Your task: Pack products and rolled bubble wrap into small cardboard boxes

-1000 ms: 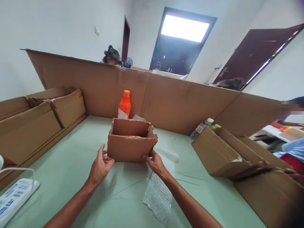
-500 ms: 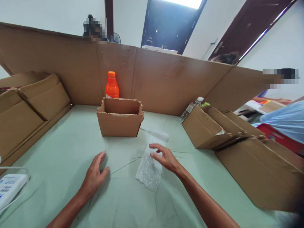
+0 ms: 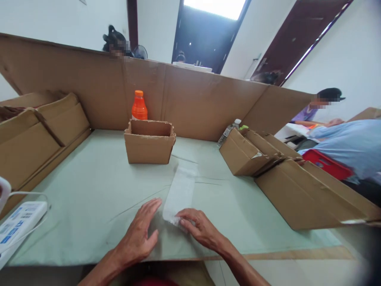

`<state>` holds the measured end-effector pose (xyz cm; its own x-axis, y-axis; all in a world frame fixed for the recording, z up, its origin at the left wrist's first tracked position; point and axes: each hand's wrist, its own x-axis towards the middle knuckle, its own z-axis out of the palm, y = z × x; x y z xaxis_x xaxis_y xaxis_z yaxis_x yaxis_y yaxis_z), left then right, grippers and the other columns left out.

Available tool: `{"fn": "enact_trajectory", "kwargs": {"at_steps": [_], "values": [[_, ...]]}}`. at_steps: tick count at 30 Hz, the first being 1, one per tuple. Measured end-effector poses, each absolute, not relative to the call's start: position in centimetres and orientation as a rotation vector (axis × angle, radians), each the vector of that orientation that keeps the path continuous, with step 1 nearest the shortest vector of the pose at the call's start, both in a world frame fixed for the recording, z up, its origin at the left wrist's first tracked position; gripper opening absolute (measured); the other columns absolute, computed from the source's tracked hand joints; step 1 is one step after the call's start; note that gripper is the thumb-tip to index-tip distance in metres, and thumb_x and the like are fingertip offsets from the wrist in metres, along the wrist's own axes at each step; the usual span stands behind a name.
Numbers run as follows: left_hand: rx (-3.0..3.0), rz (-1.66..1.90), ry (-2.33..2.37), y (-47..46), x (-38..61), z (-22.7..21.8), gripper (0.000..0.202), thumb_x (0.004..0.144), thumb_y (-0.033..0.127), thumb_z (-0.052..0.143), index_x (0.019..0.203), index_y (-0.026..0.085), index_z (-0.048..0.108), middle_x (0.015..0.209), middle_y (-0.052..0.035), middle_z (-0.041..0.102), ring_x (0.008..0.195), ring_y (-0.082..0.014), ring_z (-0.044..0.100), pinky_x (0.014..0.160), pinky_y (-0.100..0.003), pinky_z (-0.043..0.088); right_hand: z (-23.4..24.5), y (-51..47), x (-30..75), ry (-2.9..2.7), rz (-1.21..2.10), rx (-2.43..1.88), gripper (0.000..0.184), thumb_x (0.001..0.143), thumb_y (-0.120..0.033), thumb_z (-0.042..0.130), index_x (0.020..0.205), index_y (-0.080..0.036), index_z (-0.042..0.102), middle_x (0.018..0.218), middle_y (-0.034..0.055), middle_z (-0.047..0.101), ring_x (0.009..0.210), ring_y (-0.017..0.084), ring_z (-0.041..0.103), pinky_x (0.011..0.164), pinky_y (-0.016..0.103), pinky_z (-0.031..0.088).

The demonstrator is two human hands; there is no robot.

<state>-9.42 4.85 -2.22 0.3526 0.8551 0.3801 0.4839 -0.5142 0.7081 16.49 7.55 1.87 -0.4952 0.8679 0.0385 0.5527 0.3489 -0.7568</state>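
A clear strip of bubble wrap [image 3: 181, 186] lies flat on the green tablecloth [image 3: 104, 171] in front of me. My right hand [image 3: 201, 228] pinches its near edge between thumb and fingers. To the left of the wrap, my left hand [image 3: 141, 230] hovers near its corner with thumb and fingers apart, holding nothing. Beyond the wrap's far end, slightly left, stands an open cardboard box [image 3: 149, 149].
An orange bottle [image 3: 139, 106] is behind the box, against a cardboard wall [image 3: 196, 103]. Cardboard bins [image 3: 306, 194] and a clear bottle [image 3: 229, 133] line the right; more bins [image 3: 26, 143] and a power strip [image 3: 25, 226] occupy the left. People sit beyond.
My right hand has come down toward me from above the bubble wrap to grip its near edge. My left hand has moved right, closer to the wrap. The view has shifted.
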Motion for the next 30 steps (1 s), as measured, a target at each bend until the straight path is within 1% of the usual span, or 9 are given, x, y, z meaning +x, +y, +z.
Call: {"fn": "enact_trajectory", "kwargs": {"at_steps": [2, 5, 10, 14, 18, 20, 23, 25, 30], "values": [[2.088, 0.988, 1.146, 3.5, -8.7, -1.8, 0.075, 0.079, 0.012, 0.055, 0.152, 0.024, 0.037, 0.141, -0.0121, 0.058, 0.131, -0.026, 0.054, 0.11, -0.046, 0.046, 2.9, 6.6, 16.1, -2.069, 1.273, -1.203, 0.028, 0.095, -0.042, 0.055, 0.096, -0.021, 0.073, 0.091, 0.0026, 0.075, 0.085, 0.02, 0.068, 0.078, 0.031, 0.051], [1.912, 0.908, 1.252, 2.8, -7.4, -1.4, 0.06, 0.087, 0.02, 0.05, 0.147, 0.021, 0.043, 0.105, -0.0077, 0.07, 0.095, -0.0203, 0.067, 0.089, -0.036, 0.054, 3.1, 5.7, 15.8, -1.837, 1.534, -1.186, 0.036, 0.091, -0.053, 0.057, 0.09, -0.019, 0.071, 0.082, 0.002, 0.071, 0.078, 0.02, 0.065, 0.072, 0.03, 0.051], [1.803, 0.803, 1.473, 4.4, -5.9, -1.7, 0.059, 0.085, 0.022, 0.048, 0.144, 0.018, 0.045, 0.075, 0.0026, 0.062, 0.068, -0.0161, 0.06, 0.069, -0.027, 0.046, 1.7, 3.0, 16.8, -1.666, 0.869, -1.468, 0.029, 0.093, -0.043, 0.057, 0.109, -0.022, 0.067, 0.11, 0.0092, 0.072, 0.1, 0.025, 0.066, 0.088, 0.038, 0.053], [1.792, 0.79, 1.559, 5.3, -5.6, -2.4, 0.062, 0.083, 0.021, 0.048, 0.144, 0.015, 0.045, 0.071, 0.0032, 0.061, 0.064, -0.0174, 0.059, 0.065, -0.028, 0.043, 0.7, -0.1, 17.1, -1.927, 0.377, -1.297, 0.024, 0.095, -0.024, 0.054, 0.116, -0.026, 0.063, 0.118, 0.0099, 0.071, 0.112, 0.025, 0.064, 0.097, 0.043, 0.051], [1.811, 0.758, 1.604, 5.4, -5.6, -2.5, 0.063, 0.083, 0.023, 0.05, 0.146, 0.018, 0.044, 0.075, 0.002, 0.065, 0.065, -0.0181, 0.062, 0.066, -0.028, 0.045, -0.9, -0.4, 15.6, -2.245, 0.263, -1.23, 0.042, 0.086, -0.018, 0.063, 0.127, -0.025, 0.059, 0.132, 0.0127, 0.065, 0.118, 0.03, 0.06, 0.096, 0.048, 0.05], [1.826, 0.791, 1.626, 5.1, -5.9, -2.4, 0.062, 0.084, 0.023, 0.05, 0.145, 0.017, 0.044, 0.09, -0.003, 0.07, 0.074, -0.0193, 0.065, 0.072, -0.03, 0.049, -1.8, 0.4, 15.0, -2.311, 0.227, -1.254, 0.037, 0.085, -0.014, 0.061, 0.121, -0.023, 0.063, 0.133, 0.0131, 0.064, 0.121, 0.031, 0.059, 0.097, 0.049, 0.049], [1.941, 0.988, 1.535, 3.7, -6.8, -2.0, 0.057, 0.085, 0.024, 0.051, 0.142, 0.018, 0.048, 0.122, -0.0121, 0.067, 0.107, -0.0246, 0.064, 0.093, -0.039, 0.05, -2.5, 1.5, 14.7, -2.272, 0.239, -1.244, 0.026, 0.092, -0.01, 0.052, 0.11, -0.023, 0.066, 0.121, 0.0109, 0.07, 0.114, 0.028, 0.063, 0.094, 0.046, 0.049], [2.036, 1.074, 1.391, 2.6, -7.3, -1.9, 0.056, 0.085, 0.021, 0.052, 0.14, 0.019, 0.05, 0.13, -0.013, 0.064, 0.12, -0.027, 0.058, 0.104, -0.045, 0.046, -2.4, 1.8, 14.8, -2.194, 0.325, -1.236, 0.024, 0.096, -0.013, 0.049, 0.108, -0.023, 0.067, 0.11, 0.0094, 0.074, 0.103, 0.025, 0.066, 0.09, 0.043, 0.05], [1.926, 1.024, 1.399, 1.2, -7.4, -2.3, 0.052, 0.087, 0.021, 0.05, 0.139, 0.02, 0.054, 0.105, -0.0096, 0.071, 0.097, -0.0244, 0.064, 0.091, -0.044, 0.052, -1.6, 1.5, 15.3, -2.011, 0.704, -1.329, 0.022, 0.098, -0.028, 0.049, 0.105, -0.024, 0.069, 0.1, 0.0067, 0.075, 0.091, 0.022, 0.069, 0.083, 0.036, 0.056]]}}
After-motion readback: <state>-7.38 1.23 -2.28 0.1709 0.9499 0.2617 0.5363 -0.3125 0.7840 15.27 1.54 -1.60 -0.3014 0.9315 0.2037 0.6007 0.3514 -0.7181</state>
